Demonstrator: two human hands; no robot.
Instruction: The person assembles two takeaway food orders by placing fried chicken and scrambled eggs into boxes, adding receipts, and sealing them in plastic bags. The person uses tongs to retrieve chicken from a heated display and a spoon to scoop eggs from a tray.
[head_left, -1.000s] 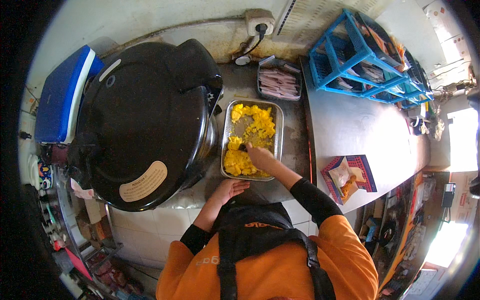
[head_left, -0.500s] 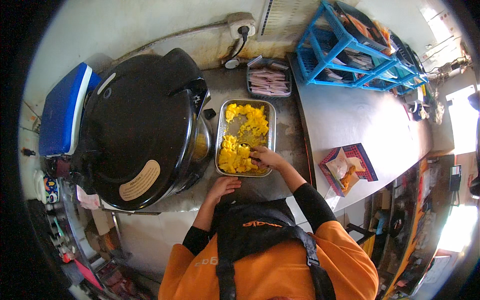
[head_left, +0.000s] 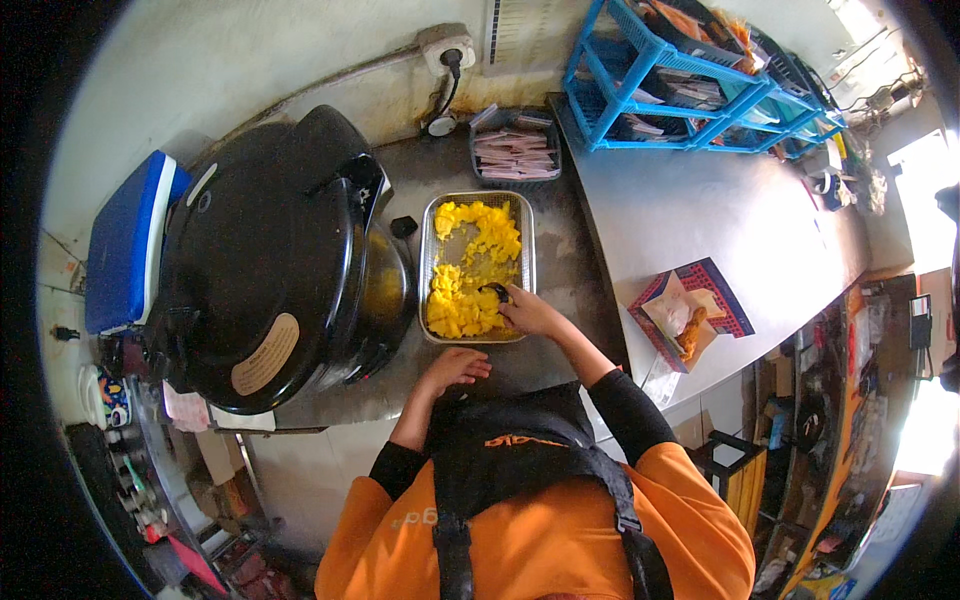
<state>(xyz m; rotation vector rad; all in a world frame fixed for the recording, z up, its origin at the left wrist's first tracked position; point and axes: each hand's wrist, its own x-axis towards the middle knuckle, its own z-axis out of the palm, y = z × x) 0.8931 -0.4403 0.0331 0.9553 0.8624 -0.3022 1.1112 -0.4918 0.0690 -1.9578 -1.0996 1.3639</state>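
Note:
A metal tray (head_left: 530,235) holds chunks of yellow food that looks like scrambled egg (head_left: 490,230), heaped at the far end and at the near left. Over the tray's near right part, my right hand (head_left: 532,314) is closed on a dark spoon-like utensil (head_left: 494,290). The utensil's lower end is among the yellow chunks; its handle is mostly hidden by my fingers. My left hand (head_left: 458,369) rests just in front of the tray's near edge, fingers stretched out, holding nothing.
A large black rice warmer (head_left: 270,260) stands left of the tray. Behind it is a basket of pink packets (head_left: 515,155). To the right, a steel counter (head_left: 640,220) carries an open paper box with fried food (head_left: 690,330) and a blue plastic rack (head_left: 640,80).
My view has shifted slightly, so the counter things appear a little farther left and mostly higher. The utensil in my right hand now shows darker and tilted; my left hand stays by the near edge.

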